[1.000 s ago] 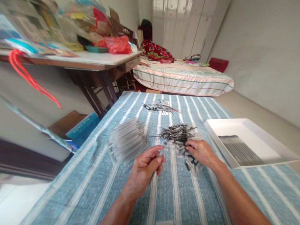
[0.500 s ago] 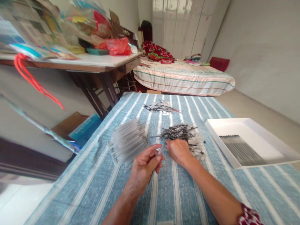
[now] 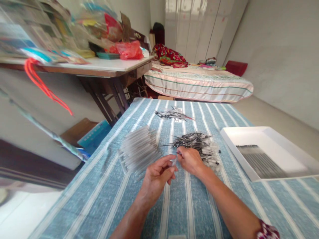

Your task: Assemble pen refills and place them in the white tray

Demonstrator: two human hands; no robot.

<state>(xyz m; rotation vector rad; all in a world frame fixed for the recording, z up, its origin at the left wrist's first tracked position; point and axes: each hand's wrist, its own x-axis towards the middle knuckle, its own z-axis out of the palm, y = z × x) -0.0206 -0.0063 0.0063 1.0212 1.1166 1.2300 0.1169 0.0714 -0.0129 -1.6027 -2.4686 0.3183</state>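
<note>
My left hand (image 3: pixel 159 175) pinches a translucent pen barrel (image 3: pixel 174 161) between thumb and fingers, its upper end pointing toward the other hand. My right hand (image 3: pixel 190 161) is closed, fingertips together on a small dark pen part (image 3: pixel 177 152), most of it hidden by the fingers. The two hands almost meet above the striped cloth. Just beyond my right hand lies a loose heap of black and clear pen parts (image 3: pixel 191 140). To the left of my left hand is a stack of greyish translucent pen barrels (image 3: pixel 139 149), laid side by side.
On the right stands a shallow white box (image 3: pixel 296 156) with a row of pens (image 3: pixel 260 161) inside. A smaller bunch of thin pen parts (image 3: pixel 171 114) lies at the table's far end. Beyond are a cluttered side table (image 3: pixel 104 66) and a bed (image 3: pixel 199 81).
My left hand has moved slightly up and right with the barrel, closing the gap to my right hand. The whole view has shifted a little.
</note>
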